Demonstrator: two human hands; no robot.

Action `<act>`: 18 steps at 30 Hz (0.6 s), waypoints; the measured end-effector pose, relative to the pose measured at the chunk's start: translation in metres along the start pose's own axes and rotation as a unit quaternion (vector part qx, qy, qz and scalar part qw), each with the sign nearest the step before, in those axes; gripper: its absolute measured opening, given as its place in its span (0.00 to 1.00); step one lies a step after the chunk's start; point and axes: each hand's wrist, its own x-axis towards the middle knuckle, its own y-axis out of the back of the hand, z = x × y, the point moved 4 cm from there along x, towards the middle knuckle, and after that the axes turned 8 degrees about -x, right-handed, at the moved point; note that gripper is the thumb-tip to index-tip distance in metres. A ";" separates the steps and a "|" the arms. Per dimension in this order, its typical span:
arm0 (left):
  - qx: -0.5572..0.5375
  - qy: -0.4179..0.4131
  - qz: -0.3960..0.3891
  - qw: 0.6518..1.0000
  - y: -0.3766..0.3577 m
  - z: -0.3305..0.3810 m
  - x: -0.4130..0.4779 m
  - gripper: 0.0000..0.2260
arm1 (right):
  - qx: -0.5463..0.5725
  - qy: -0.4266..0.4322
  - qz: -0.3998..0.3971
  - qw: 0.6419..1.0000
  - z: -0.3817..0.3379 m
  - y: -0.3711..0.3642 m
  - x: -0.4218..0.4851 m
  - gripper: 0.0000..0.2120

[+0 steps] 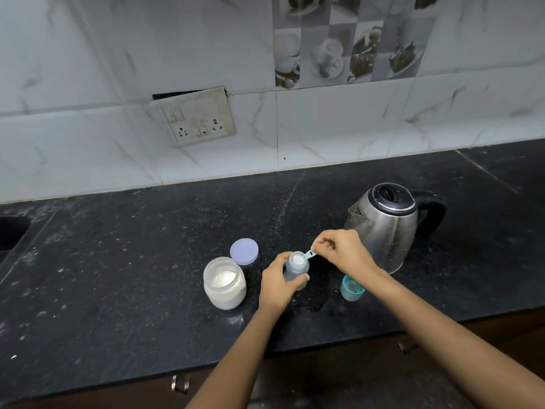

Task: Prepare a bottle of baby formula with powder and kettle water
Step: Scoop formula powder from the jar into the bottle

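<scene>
Black speckled countertop (118, 276) stretching the width of the view, backed by a white marbled tile wall (88, 69) with a panel of cup-patterned tiles (348, 45) and a loose-hanging socket plate (196, 116). Dark edge of a sink (11, 231) at far left. Steel electric kettle (386, 225) upright at right rear of the counter, lid closed, black handle turned away to the right, spout facing left. Open glass jar (224, 283) of white powder standing left of centre, its lilac lid (244, 251) laid flat just behind it. Small clear baby bottle (296, 270) upright on the counter between jar and kettle, top off, wrapped by the left hand (277, 286), fingers curled around the body and thumb across the front. Right hand (342, 253) above and to the right of the bottle, thumb and forefinger pinched on the handle of a small teal scoop (308, 255), the other fingers folded in. Scoop bowl sitting at the bottle's mouth with white powder showing there; whether powder lies in the scoop or already inside the neck, hard to say from this angle. Teal bottle cap (351, 288) resting on the counter just right of the bottle, under the right forearm, near the kettle's base. Scattered white specks across the dark stone.
</scene>
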 end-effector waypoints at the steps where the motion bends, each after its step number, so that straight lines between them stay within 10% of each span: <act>1: 0.003 -0.005 0.002 1.000 0.000 0.000 0.000 0.22 | -0.055 0.030 -0.009 0.998 -0.005 0.000 0.002 0.05; 9: 0.036 -0.035 -0.005 0.999 -0.004 0.002 -0.004 0.21 | -0.357 0.335 -0.140 0.861 -0.037 -0.013 0.011 0.02; 18: 0.010 -0.001 0.033 0.999 -0.002 -0.005 -0.004 0.23 | -0.252 0.281 -0.048 0.925 -0.027 -0.024 0.004 0.03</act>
